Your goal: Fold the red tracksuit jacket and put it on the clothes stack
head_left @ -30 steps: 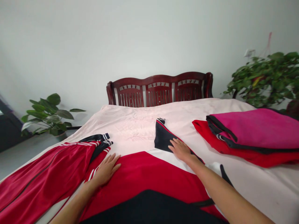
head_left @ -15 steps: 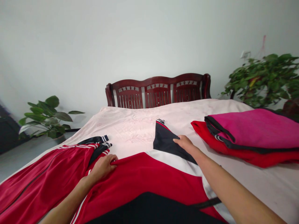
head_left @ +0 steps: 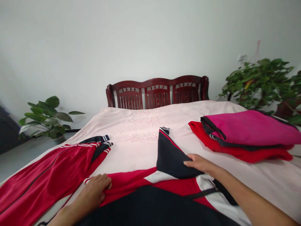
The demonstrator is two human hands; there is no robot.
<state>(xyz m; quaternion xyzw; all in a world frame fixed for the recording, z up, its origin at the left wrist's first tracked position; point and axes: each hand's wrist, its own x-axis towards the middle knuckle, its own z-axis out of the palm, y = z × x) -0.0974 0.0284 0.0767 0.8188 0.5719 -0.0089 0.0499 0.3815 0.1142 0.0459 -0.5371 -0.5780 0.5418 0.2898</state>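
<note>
Both hands and the jacket point(head_left: 128, 179) have shifted towards the lower edge of the frame since half a second ago; its red panel now lies in a narrower, creased strip. The headboard point(head_left: 157, 91) and folded clothes point(head_left: 249, 128) sit slightly differently in view, consistent with a small turn of the head.

Position: jacket at lower centre, on the bed point(head_left: 127, 122), its dark sleeve point(head_left: 170, 157) pointing up the frame to a striped cuff point(head_left: 166, 129).

Left hand point(head_left: 96, 188), lower left of centre: fingers point(head_left: 107, 183) curled closed, apparently on the red cloth, beside white stripes. Fingertips are hidden, so the exact depth of grip cannot be told.

Right hand point(head_left: 199, 164), right of centre: thumb and fingers nearly together, apparently pinching the right-hand edge of the dark sleeve.

Surroundings: a second jacket point(head_left: 56, 175) lies at lower left, near the left hand; the folded clothes are at right, apart from the right hand. Whether the black cloth point(head_left: 150, 204) at bottom centre belongs to the jacket or to the wearer cannot be determined.

Handling assessment: probably light, soft and limp, somewhat slippery, not fragile; liable to crease or sag between grips. Seams and edges should offer the surest hold, with both hands spaced well apart.
</note>
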